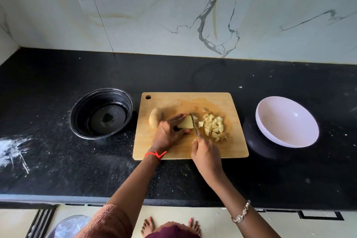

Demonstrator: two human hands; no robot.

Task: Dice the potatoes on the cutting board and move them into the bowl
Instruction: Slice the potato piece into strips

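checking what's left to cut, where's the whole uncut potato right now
In the head view the whole potato lies on the left part of the cutting board, just left of the left hand, toward the black bowl.

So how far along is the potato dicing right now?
Done: a pile of diced pieces lies on the right of the cutting board. In hand: the left hand holds a cut potato with the knife, gripped by the right hand, at its cut edge. Left: the rest of it, the whole potato, and moving everything into the empty white bowl.
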